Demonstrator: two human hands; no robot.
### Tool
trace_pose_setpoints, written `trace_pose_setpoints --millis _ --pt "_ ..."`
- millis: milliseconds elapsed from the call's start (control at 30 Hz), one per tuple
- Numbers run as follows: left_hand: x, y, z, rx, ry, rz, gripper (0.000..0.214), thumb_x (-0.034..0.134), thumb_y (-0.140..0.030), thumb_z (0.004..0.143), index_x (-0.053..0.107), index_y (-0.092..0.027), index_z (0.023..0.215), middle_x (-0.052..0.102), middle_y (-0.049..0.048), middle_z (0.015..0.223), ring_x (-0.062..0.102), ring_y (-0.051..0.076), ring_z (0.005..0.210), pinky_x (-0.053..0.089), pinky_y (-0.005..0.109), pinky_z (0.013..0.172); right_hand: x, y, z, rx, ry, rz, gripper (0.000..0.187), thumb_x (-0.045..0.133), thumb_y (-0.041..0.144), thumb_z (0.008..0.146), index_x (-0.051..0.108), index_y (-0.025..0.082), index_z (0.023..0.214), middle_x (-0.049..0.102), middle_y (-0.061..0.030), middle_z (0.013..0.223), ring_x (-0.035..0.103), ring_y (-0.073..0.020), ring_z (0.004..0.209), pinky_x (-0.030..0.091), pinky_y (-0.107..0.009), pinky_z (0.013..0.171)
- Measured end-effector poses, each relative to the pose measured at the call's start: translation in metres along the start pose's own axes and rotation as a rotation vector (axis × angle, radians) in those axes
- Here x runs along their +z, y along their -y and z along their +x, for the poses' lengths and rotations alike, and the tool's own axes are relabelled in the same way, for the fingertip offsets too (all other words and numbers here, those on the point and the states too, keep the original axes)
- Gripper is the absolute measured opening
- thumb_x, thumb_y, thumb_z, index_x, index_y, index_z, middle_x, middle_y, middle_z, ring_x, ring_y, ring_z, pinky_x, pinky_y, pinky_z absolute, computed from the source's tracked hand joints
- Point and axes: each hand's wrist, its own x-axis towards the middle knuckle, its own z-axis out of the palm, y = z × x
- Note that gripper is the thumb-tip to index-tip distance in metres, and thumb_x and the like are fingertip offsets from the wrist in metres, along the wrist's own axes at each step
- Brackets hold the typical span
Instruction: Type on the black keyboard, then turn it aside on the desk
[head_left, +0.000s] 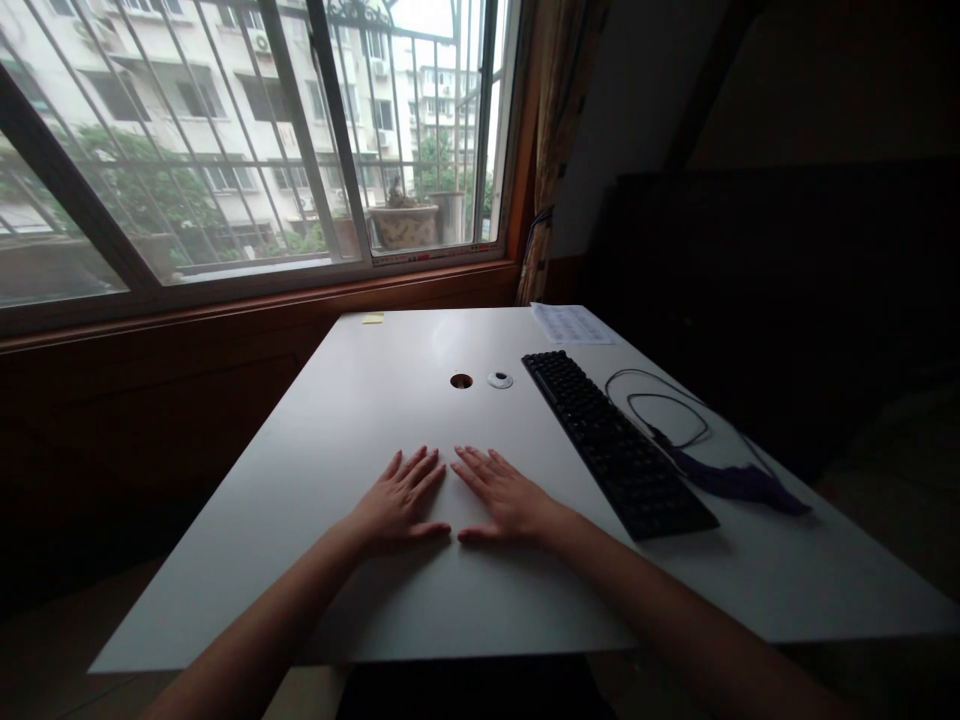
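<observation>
My left hand (399, 500) lies flat on the white desk (315, 480), palm down, fingers stretched out and holding nothing. My right hand (504, 497) rests flat beside it, also palm down with fingers apart and empty. The two hands almost touch at the thumbs near the middle of the desk. A black keyboard (615, 440) lies at an angle just right of my right hand, not touched by it.
A cable hole (461, 381) and its white round cap (500, 379) sit beyond my hands. A dark cable (660, 405) and a purple cloth (739, 482) lie right of the keyboard. A printed sheet (571, 323) and a yellow note (373, 318) lie at the far edge, below a barred window (247, 140).
</observation>
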Motion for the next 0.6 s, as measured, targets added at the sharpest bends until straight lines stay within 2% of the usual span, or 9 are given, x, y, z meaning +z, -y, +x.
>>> trace_pose_setpoints --millis 200,400,600 --pt "0.0007 -0.0017 -0.0006 0.007 0.003 0.006 0.095 0.035 -0.079 0.091 0.011 -0.022 0.163 0.012 0.0104 0.168 0.009 0.033 0.155 0.008 0.057 0.125 0.0052 -0.0024 0.0003 0.009 0.016 0.012 0.106 0.040 0.086 0.085 0.020 0.016 0.162 0.010 -0.0145 0.168 0.007 -0.0312 0.156 0.005 -0.052 0.126" --pt "-0.0025 -0.0054 -0.0018 0.009 0.013 0.020 0.092 0.032 -0.077 0.094 0.008 -0.022 0.163 0.009 0.0091 0.168 0.007 0.030 0.156 0.006 0.054 0.125 0.0053 -0.0020 0.0002 0.026 0.049 0.027 0.108 0.039 0.087 0.085 0.013 0.018 0.163 0.005 -0.0140 0.169 0.006 -0.0305 0.156 0.003 -0.052 0.126" --pt "-0.0037 -0.0056 -0.0022 0.008 0.022 0.036 0.091 0.029 -0.078 0.094 0.010 -0.021 0.163 0.007 0.0094 0.168 0.006 0.030 0.156 0.004 0.053 0.126 0.0036 -0.0004 0.0004 0.027 0.039 0.019 0.106 0.040 0.086 0.085 0.017 0.017 0.163 0.010 -0.0153 0.168 0.008 -0.0316 0.156 0.004 -0.052 0.126"
